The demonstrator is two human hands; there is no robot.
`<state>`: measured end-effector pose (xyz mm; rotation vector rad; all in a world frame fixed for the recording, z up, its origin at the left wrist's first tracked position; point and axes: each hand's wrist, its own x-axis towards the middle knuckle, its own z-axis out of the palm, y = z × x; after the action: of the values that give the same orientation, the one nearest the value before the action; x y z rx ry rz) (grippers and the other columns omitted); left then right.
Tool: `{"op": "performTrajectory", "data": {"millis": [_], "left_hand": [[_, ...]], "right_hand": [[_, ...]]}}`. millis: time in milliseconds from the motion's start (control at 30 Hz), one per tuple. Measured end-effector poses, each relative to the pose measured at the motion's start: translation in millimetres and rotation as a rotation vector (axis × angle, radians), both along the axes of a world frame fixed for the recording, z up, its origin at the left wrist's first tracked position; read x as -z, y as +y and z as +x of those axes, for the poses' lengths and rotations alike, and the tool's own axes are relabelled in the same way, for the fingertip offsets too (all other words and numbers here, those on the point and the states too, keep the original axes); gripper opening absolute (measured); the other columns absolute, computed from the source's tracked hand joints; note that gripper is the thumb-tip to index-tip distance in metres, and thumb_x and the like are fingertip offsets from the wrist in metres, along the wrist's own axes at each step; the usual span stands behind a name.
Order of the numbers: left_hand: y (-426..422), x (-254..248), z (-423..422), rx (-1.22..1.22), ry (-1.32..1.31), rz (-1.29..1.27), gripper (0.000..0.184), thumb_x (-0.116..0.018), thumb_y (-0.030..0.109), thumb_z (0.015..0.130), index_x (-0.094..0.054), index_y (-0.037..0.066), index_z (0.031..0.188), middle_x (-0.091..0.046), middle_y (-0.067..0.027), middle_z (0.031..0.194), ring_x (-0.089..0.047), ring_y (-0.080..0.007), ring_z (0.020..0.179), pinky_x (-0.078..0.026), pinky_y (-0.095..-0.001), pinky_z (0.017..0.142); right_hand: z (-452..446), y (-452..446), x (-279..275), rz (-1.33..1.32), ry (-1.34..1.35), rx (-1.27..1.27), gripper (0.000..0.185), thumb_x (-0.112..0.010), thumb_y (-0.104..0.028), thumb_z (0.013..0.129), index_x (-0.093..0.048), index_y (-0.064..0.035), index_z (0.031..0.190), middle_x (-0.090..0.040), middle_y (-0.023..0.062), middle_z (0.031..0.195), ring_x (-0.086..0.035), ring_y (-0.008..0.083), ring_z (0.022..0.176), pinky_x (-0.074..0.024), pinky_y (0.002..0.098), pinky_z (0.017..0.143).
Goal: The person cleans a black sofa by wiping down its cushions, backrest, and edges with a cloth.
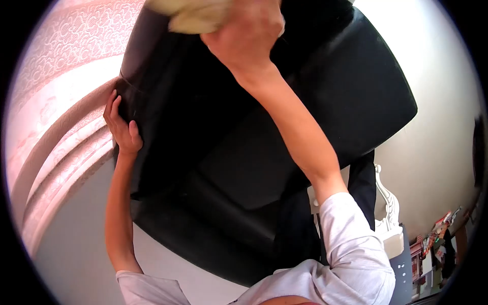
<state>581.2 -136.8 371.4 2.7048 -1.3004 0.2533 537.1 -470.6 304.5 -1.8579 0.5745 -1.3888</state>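
Observation:
A large black armchair or sofa (239, 162) with a smooth, leather-like surface fills the middle of the view. At the top, my right hand (249, 40) is closed on a pale yellow cloth (195, 18), which is blurred and partly cut off by the frame edge. Both are over the upper part of the black seat; whether the cloth touches it is hard to tell. On the left, my left hand (123, 127) rests against the chair's outer side, fingers stretched out and thumb apart, with nothing in it.
A pinkish patterned wall (86, 30) and curved ledges (66, 132) lie close along the left. To the lower right stands a white carved piece of furniture (389, 203). Beyond it are assorted items (432, 244) at the far right. Pale floor (76, 244) shows below.

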Motion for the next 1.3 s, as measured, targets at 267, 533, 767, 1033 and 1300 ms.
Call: {"op": "performTrajectory", "data": {"millis": [267,533,767,1033,1300], "left_hand": [[5,2,7,0.048,0.003,-0.05,0.056,-0.042,0.038,0.095,-0.046,0.001,0.137,-0.045,-0.0207,0.145,-0.041,-0.0368,0.134,-0.029,-0.0458,0.113],[26,13,20,0.076,-0.049,-0.069,0.055,-0.031,0.039,0.097,-0.047,0.008,0.139,-0.046,-0.0134,0.147,-0.04,-0.0299,0.137,-0.028,-0.0439,0.114],[1,1,-4,0.033,-0.001,-0.225,0.046,-0.035,0.028,0.1,-0.053,-0.002,0.13,-0.053,-0.0215,0.135,-0.049,-0.0372,0.126,-0.034,-0.0414,0.11],[-4,-20,-11,-0.036,0.037,-0.234,0.039,-0.042,0.019,0.095,-0.055,0.002,0.128,-0.055,-0.0209,0.135,-0.05,-0.0398,0.125,-0.037,-0.0445,0.109],[9,-22,-6,-0.016,0.073,-0.245,0.041,-0.042,0.019,0.096,-0.051,0.003,0.133,-0.053,-0.0203,0.136,-0.048,-0.0388,0.127,-0.035,-0.0458,0.11]], "right_hand": [[14,-86,42,-0.296,-0.12,-0.016,0.038,-0.068,-0.009,0.078,-0.059,-0.001,0.115,-0.059,0.0167,0.102,-0.058,0.0366,0.1,-0.0475,0.0419,0.086],[-9,33,15,-0.419,-0.071,-0.224,0.063,-0.08,-0.024,0.069,-0.059,0.0008,0.123,-0.056,0.0171,0.099,-0.057,0.0369,0.092,-0.0469,0.0421,0.08],[-64,151,90,-0.462,-0.021,-0.434,0.046,-0.068,-0.041,0.081,-0.063,-0.0299,0.125,-0.052,0.0046,0.106,-0.052,0.0242,0.09,-0.0389,0.0387,0.079],[-89,127,89,-0.761,0.147,-0.794,0.045,-0.065,-0.026,0.081,-0.063,-0.0326,0.125,-0.056,0.0015,0.109,-0.056,0.0204,0.094,-0.0403,0.0365,0.08],[-22,118,-32,-0.357,-0.062,-0.647,0.069,-0.087,-0.033,0.066,-0.056,-0.0079,0.123,-0.053,0.0093,0.11,-0.053,0.0298,0.1,-0.0419,0.0395,0.086]]}}
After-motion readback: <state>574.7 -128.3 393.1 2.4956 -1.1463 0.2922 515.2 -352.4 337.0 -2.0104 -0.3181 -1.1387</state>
